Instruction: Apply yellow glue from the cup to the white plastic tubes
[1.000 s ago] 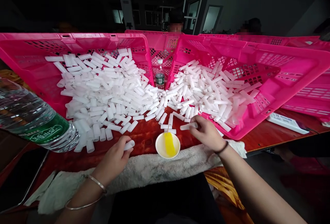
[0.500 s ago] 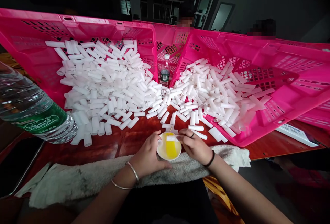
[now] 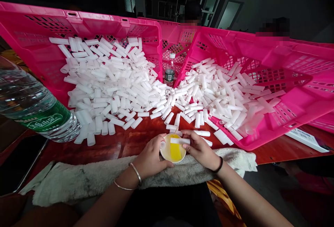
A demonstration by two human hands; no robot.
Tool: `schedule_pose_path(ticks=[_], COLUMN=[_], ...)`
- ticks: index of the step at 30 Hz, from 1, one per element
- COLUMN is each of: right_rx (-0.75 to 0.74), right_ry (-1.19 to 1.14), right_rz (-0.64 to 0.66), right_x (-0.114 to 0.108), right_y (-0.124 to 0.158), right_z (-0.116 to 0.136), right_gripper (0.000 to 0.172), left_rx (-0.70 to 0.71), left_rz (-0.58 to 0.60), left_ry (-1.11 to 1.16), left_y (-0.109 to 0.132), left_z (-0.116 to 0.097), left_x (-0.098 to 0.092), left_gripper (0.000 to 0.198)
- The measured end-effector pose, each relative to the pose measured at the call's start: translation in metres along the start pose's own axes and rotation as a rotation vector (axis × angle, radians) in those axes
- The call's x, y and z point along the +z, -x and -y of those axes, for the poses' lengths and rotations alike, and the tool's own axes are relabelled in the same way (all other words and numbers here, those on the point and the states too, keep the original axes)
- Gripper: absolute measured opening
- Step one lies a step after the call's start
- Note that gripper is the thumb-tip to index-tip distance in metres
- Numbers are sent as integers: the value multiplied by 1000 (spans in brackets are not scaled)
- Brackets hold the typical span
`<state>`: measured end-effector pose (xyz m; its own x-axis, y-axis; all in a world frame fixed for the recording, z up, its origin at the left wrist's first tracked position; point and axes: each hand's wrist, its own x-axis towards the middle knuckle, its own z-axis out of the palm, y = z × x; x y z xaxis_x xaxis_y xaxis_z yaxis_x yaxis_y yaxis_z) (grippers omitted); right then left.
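My left hand is closed round a short white tube at the left rim of a small white cup holding yellow liquid. My right hand pinches a longer white tube and holds it level over the cup. A thin stick leans out of the cup's far rim. Both wrists rest on a grey-white towel along the table's front edge.
Two tipped pink crates, left and right, spill several white tubes onto the red-brown table. A small bottle stands between them; a large water bottle lies at left. A white box lies right. People sit beyond.
Both hands came from the tube piles to the cup, each carrying a tube. The right hand's tube now lies across the cup's top.
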<state>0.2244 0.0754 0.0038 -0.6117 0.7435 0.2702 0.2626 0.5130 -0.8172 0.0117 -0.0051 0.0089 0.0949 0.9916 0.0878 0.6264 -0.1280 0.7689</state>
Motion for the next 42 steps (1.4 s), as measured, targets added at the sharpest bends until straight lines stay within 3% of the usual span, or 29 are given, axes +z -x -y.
schedule_pose_path(ticks=[3, 6, 8, 12, 14, 18, 20, 24, 26, 31, 37, 40, 42], right_rx=[60, -122, -168, 112, 162, -106, -137, 153, 213, -128, 31, -134, -195], right_ry=[35, 163, 146, -61, -58, 169, 173, -75, -96, 124, -19, 134, 134], right_rz=[4, -29, -47, -1, 20, -73, -78, -20, -19, -78, -67, -66, -90], right_x=[-1, -3, -3, -1, -1, -1, -1, 1, 0, -1, -1, -2, -4], right_y=[0, 1, 2, 5, 5, 3, 2, 3, 3, 4, 7, 8, 9], right_z=[2, 5, 5, 5, 7, 10, 9, 4, 5, 9, 3, 4, 7], right_gripper=[24, 17, 15, 29, 29, 15, 12, 20, 19, 9, 20, 15, 14], left_rx=[-10, -12, -16, -10, -2, 6, 9, 21, 27, 45, 30, 43, 80], left_rz=[-4, -12, -12, -21, -22, -24, -25, -21, -22, -39, -17, -5, -23], left_ry=[7, 17, 17, 20, 22, 20, 23, 27, 23, 29, 42, 13, -25], left_y=[0, 0, 0, 1, 1, 1, 1, 1, 0, 0, 0, 0, 1], left_z=[-1, -1, -1, -1, 0, 2, 4, 7, 7, 5, 6, 6, 5], left_x=[0, 0, 0, 0, 0, 1, 2, 3, 2, 1, 2, 0, -4], left_gripper=[82, 83, 85, 87, 86, 83, 84, 83, 82, 81, 81, 86, 78])
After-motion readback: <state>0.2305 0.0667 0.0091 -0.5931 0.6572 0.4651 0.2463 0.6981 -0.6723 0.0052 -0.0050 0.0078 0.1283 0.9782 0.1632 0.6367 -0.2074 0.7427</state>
